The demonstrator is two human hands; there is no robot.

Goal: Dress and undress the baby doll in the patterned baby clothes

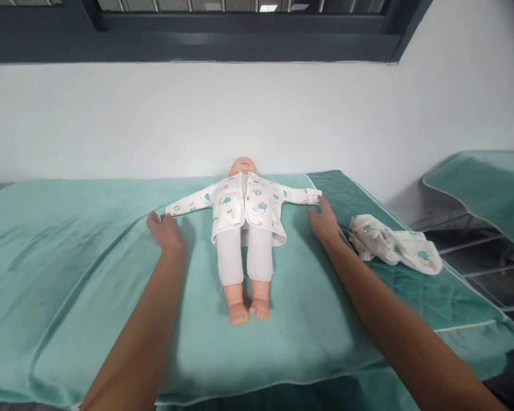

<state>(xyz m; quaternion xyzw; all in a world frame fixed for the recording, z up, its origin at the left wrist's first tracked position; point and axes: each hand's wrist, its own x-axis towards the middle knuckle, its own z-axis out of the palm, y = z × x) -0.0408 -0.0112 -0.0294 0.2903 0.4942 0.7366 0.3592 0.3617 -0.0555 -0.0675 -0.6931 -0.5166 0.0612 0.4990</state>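
Note:
A baby doll lies on its back in a white printed jacket and white trousers, its feet bare. Both sleeves are spread out to the sides, and the jacket front hangs apart at the lower part. At the cuff of the sleeve on the left is my left hand, fingers loosely bent and thumb apart from them. My right hand has its fingertips against the cuff on the other side, with thumb and fingers apart. The doll's own hands are hidden inside the sleeves.
A crumpled white printed cloth lies right of my right forearm on a darker quilted pad. Green bedding covers the bed, against a white wall. A dark-framed window is above. Another green-covered surface stands at right.

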